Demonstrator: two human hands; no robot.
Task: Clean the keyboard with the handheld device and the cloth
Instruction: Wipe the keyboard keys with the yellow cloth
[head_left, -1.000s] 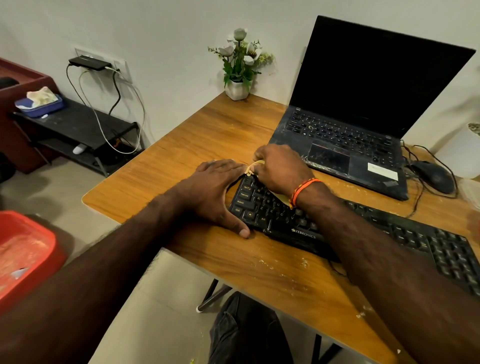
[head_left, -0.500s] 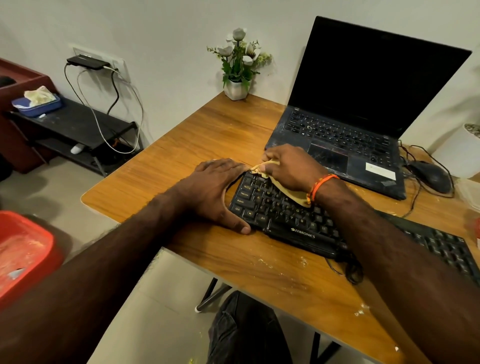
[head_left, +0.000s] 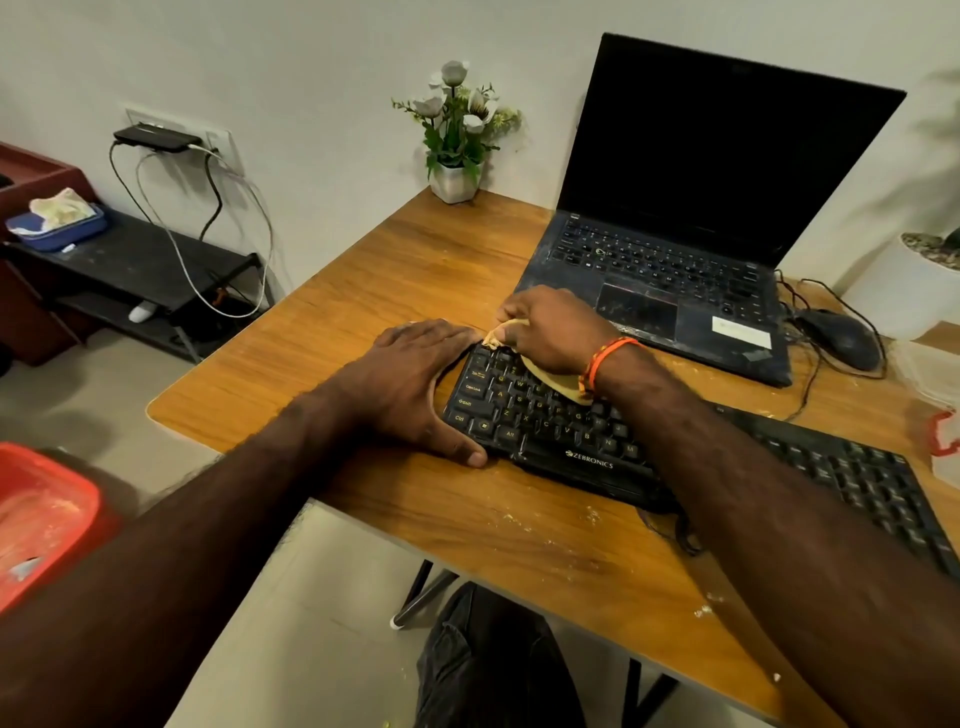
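Now one keyboard (head_left: 566, 436), left hand (head_left: 415, 384) flat bracing it, right hand (head_left: 550, 332) gripping one cloth (head_left: 558, 382)

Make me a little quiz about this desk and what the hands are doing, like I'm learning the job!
1. True or false: the right hand holds a cloth on the keyboard.
2. What does the left hand do? A) lifts the mouse B) rests flat by the keyboard's end C) shuts the laptop
3. Fill in: the flower pot stands at the table's far ____, near the wall.

Key: 1 true; 2 B; 3 corner.
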